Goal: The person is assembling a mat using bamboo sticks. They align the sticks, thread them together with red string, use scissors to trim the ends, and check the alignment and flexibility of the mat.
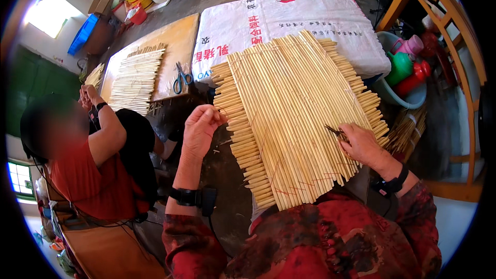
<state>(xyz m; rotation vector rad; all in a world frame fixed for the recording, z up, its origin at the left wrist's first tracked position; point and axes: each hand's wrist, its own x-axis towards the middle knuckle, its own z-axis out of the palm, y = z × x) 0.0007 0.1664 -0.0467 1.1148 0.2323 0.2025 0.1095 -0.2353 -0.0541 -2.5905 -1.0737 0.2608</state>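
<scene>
In front of me lies a mat of pale straw stalks, tied with thin reddish-brown threads. It rests on a second layer of stalks set at another angle, whose ends stick out on both sides. My right hand is over the mat's right part, closed around a small dark tool that looks like scissors, its tips pointing left. At the mat's left edge, my left hand is raised with thumb and fingers pinched together. Whatever it pinches, if anything, is too small to make out.
A white printed sack covers the table. On the board to the left lie another stalk mat and blue-handled scissors. A co-worker sits at left. At right stand a blue basin and a wooden frame.
</scene>
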